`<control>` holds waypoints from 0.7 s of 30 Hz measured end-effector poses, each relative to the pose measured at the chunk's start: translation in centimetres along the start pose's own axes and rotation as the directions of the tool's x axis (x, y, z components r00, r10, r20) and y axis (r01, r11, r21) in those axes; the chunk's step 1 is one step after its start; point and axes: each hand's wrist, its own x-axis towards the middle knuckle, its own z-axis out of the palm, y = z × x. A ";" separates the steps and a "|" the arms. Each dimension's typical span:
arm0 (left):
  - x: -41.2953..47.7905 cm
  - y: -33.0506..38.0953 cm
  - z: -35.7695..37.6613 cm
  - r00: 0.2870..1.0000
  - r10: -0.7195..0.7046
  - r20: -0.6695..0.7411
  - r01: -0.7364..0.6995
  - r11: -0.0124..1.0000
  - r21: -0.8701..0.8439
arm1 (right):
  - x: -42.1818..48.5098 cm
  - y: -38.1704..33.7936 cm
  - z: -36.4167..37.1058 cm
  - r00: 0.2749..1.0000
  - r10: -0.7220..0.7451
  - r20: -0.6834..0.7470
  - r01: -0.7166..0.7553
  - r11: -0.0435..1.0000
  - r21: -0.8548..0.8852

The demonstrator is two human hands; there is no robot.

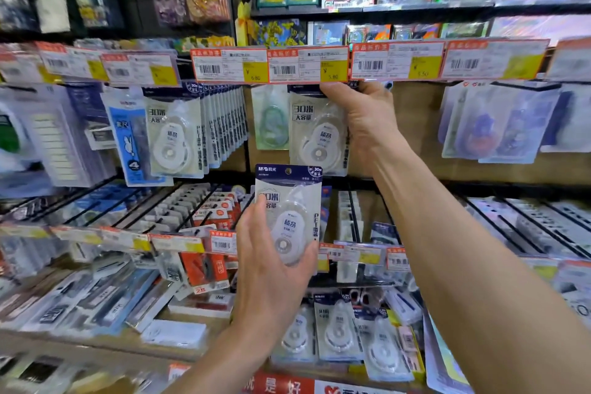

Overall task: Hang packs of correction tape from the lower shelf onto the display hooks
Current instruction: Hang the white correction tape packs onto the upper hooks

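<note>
My left hand [268, 269] holds a white correction tape pack with a dark blue header [289, 201] upright in front of the middle shelf. My right hand [364, 118] is raised under the price tag rail and grips the top right of another correction tape pack [315, 134] at its display hook; the hook itself is hidden behind the price tags. A full row of the same packs [179, 137] hangs to the left. Several more packs [339, 329] lie loose on the lower shelf below my arms.
A rail of orange and yellow price tags [307, 64] runs across at hook height. A greenish pack [271, 118] hangs just left of the gripped pack. Blue packs [499, 125] hang at the right. Black hook rows with small items [198, 211] fill the middle shelf.
</note>
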 end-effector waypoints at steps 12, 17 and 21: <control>-0.4 -0.7 0.1 1.000 0.030 -0.001 -0.030 1.000 0.002 | -0.1 1.2 0.7 0.997 0.006 0.071 -0.003 0.999 -0.044; -0.4 -0.7 0.2 0.999 0.039 0.001 -0.039 0.999 -0.022 | -0.2 0.2 1.6 0.999 -0.009 0.040 0.012 0.997 -0.070; -0.5 -0.8 0.3 1.000 0.028 -0.008 -0.028 0.999 -0.028 | -0.4 0.1 2.1 0.999 -0.010 0.049 0.014 0.996 -0.091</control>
